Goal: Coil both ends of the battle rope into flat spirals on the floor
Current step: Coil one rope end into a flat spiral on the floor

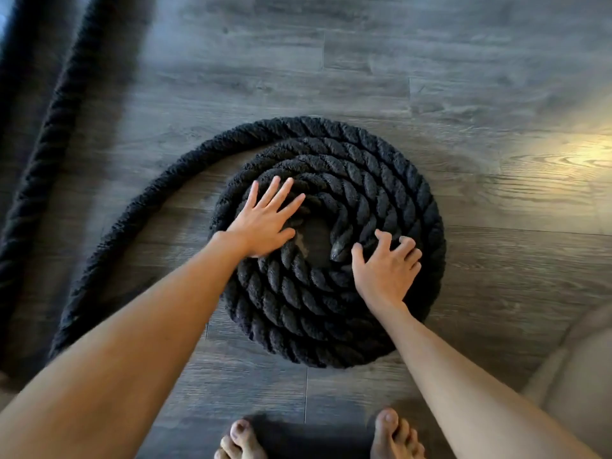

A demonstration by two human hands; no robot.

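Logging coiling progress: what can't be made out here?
Head view:
- Second rope end: the loose rope runs off the frame's edges.
- Turns of the spiral beneath the left hand and right hand.
- Whether the right hand has a grip on a turn: its curled fingers hide it.
- Pale object, lower right: blurred, cut by the edge.

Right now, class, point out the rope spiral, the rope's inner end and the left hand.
rope spiral (390,190), head view, on its far-right turns.
rope's inner end (337,255), head view, on its tip.
left hand (265,223), head view, on its back.
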